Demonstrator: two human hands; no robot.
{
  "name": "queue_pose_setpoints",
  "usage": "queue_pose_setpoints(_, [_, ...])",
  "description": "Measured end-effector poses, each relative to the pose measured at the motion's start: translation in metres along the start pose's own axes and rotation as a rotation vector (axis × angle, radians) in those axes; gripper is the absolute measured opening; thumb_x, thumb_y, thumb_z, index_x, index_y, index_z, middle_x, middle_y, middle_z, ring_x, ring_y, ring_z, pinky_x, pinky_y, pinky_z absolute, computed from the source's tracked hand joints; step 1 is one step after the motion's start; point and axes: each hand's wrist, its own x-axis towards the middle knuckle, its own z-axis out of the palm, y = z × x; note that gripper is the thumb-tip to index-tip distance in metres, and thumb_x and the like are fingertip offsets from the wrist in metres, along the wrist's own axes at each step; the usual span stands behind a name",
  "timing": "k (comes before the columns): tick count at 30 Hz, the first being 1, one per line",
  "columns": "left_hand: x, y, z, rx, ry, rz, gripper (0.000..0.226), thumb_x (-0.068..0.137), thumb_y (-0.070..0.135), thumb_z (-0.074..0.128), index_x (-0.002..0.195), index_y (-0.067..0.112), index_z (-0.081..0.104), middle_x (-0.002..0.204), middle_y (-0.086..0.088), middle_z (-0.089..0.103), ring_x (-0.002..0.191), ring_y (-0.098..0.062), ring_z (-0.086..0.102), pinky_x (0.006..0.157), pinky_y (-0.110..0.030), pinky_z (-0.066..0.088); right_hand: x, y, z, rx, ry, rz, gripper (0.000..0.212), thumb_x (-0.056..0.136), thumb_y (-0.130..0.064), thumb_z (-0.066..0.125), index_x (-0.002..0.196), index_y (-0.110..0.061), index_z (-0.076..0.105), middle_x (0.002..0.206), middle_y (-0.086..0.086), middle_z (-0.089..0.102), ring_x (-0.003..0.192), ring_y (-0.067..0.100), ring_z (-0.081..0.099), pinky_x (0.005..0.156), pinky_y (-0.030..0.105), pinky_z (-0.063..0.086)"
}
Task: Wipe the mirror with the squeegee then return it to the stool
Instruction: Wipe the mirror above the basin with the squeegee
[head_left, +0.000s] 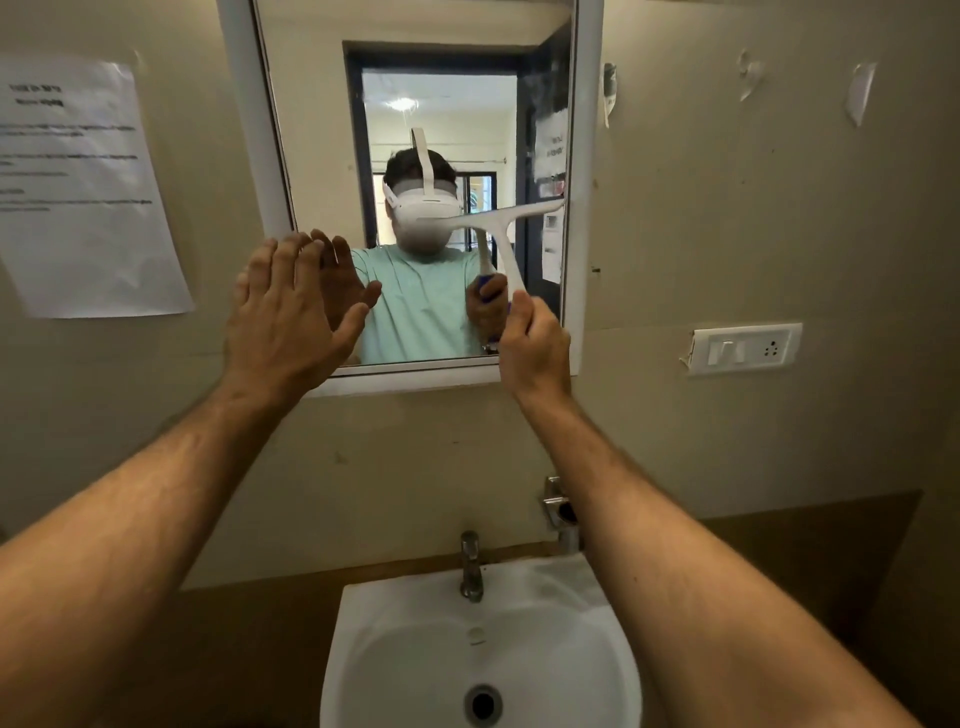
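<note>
A white-framed mirror hangs on the beige wall above the basin. My right hand grips the blue-ended handle of a white squeegee. Its blade lies against the glass at mid height on the right side, tilted slightly up to the right. My left hand is raised with straight fingers at the mirror's lower left corner, close to or on the glass. The stool is out of view.
A white wash basin with a chrome tap sits directly below. A printed paper sheet is taped to the wall at left. A white switch plate is on the wall at right.
</note>
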Motion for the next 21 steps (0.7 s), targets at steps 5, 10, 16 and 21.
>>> queue_pose_setpoints(5, [-0.003, -0.006, 0.000, 0.017, -0.001, -0.019, 0.082, 0.093, 0.068, 0.044, 0.152, 0.012, 0.032, 0.157, -0.016, 0.034, 0.149, -0.037, 0.026, 0.119, -0.056, 0.027, -0.017, 0.033, 0.010, -0.017, -0.057, 0.042, 0.043, 0.108, -0.039, 0.030, 0.111, -0.010, 0.062, 0.077, -0.008, 0.055, 0.071, 0.014, 0.052, 0.058, 0.027, 0.037])
queue_pose_setpoints(10, [-0.003, -0.013, 0.002, 0.019, -0.006, -0.009, 0.082, 0.094, 0.068, 0.049, 0.152, 0.013, 0.031, 0.157, -0.016, 0.034, 0.149, -0.037, 0.026, 0.119, -0.057, 0.027, -0.074, 0.084, 0.008, -0.053, -0.108, 0.118, 0.032, 0.107, -0.038, 0.034, 0.092, -0.020, 0.056, 0.065, -0.004, 0.048, 0.053, 0.010, 0.044, 0.047, 0.030, 0.037])
queue_pose_setpoints(16, [0.007, -0.002, -0.001, -0.002, 0.007, 0.004, 0.079, 0.094, 0.065, 0.052, 0.150, 0.012, 0.035, 0.156, -0.015, 0.034, 0.147, -0.037, 0.027, 0.116, -0.057, 0.029, -0.011, 0.009, 0.007, 0.031, -0.013, -0.048, 0.033, 0.099, -0.034, 0.027, 0.087, -0.018, 0.054, 0.066, -0.009, 0.050, 0.058, 0.008, 0.047, 0.051, 0.025, 0.034])
queue_pose_setpoints(21, [0.017, 0.011, -0.002, -0.028, 0.015, 0.007, 0.080, 0.095, 0.066, 0.050, 0.151, 0.011, 0.034, 0.158, -0.015, 0.033, 0.147, -0.036, 0.026, 0.118, -0.057, 0.030, 0.040, -0.033, 0.021, 0.078, -0.016, 0.024, 0.050, 0.093, -0.058, 0.024, 0.094, -0.022, 0.059, 0.091, 0.010, 0.068, 0.084, 0.031, 0.066, 0.075, 0.055, 0.057])
